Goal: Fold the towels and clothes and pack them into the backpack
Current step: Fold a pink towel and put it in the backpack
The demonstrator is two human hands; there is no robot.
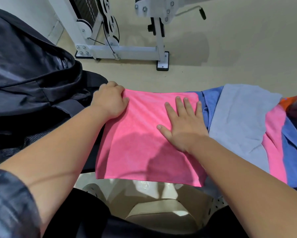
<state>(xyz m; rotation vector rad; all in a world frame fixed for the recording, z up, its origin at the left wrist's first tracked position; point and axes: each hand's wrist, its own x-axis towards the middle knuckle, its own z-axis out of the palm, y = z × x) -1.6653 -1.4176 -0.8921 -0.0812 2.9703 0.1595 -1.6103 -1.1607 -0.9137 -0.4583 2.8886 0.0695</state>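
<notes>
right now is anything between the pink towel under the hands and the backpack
Nothing visible does. The pink towel lies beside the backpack; only the left hand, gripping the towel's corner, sits at that edge.

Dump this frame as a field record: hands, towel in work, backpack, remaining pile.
left hand: grips the far left corner of the pink towel
right hand: flat, fingers spread, pressing on the pink towel
pink towel: spread flat in front of the person, near edge hanging over
backpack: dark, left of the towel
pile, right of the towel: grey-blue towel over a blue garment, second pink cloth, orange item at the far edge
background: white metal frame on the floor
</notes>
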